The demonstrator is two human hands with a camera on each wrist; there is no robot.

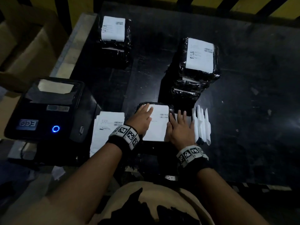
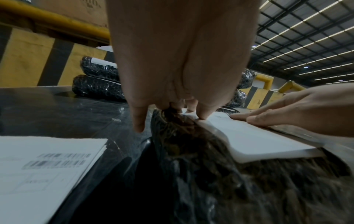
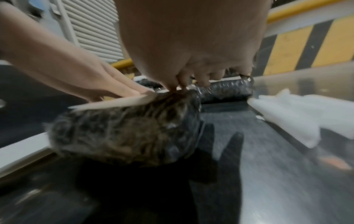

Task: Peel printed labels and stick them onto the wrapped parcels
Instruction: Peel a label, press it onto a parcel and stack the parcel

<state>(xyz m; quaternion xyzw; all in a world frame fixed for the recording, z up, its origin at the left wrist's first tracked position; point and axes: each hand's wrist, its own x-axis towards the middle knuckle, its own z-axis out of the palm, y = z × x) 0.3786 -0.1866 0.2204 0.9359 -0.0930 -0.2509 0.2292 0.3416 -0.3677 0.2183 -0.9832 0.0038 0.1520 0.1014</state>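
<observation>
Two hands lie flat on one label point(image 1: 158, 122), which covers the top of a black-wrapped parcel point(image 1: 171, 111) at the near middle of the dark surface point(image 1: 243, 111). The left hand point(image 1: 142, 118) rests with straight fingers on the label's far left corner; in the left wrist view one fingertip reaches past the parcel's edge to the surface. The right hand point(image 1: 180, 129), fingers spread and straight, presses along the label's right edge and the parcel's side. Neither hand pinches anything.

Just left of the parcel lies a stack of printed sheets point(image 1: 107, 127), and left of those stands a black printer point(image 1: 45, 109) with a blue ring lit. Just right of the right hand lie white backing strips point(image 1: 202, 125). Farther off, a pile of labelled parcels point(image 1: 197, 65) stands right of centre, and another labelled pile point(image 1: 114, 39) stands at the far left. Yellow and black barriers point(image 1: 203, 4) run behind the surface.
</observation>
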